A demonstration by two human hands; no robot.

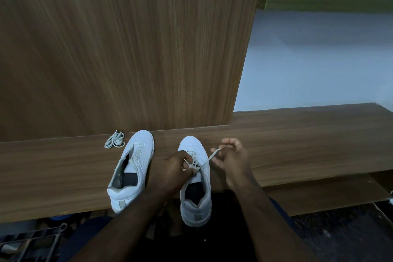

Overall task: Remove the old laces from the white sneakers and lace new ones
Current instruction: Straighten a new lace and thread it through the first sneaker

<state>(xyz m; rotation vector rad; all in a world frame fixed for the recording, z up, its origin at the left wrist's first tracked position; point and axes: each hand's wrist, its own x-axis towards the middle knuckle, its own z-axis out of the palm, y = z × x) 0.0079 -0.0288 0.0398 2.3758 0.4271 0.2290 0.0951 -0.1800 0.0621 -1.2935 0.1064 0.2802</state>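
A brown wood-grain bench [297, 144] is running along a tall wood-grain panel [127, 49], with a pale wall to the right. Two white sneakers are lying on it, toes toward the panel and heels toward the person. The left sneaker [131, 168] is lying unlaced with its tongue open — its long axis is tilting slightly to the right. The right sneaker [196, 178] is lying nearly straight, its heel overhanging the bench edge, and is partly laced with a pale lace [213, 154]. The left hand [172, 170] is pinching the lace at the eyelets; the right hand [231, 159] is pinching the lace's free end, held just beside the shoe. A loose lace bundle [114, 140] is lying near the left sneaker's toe.
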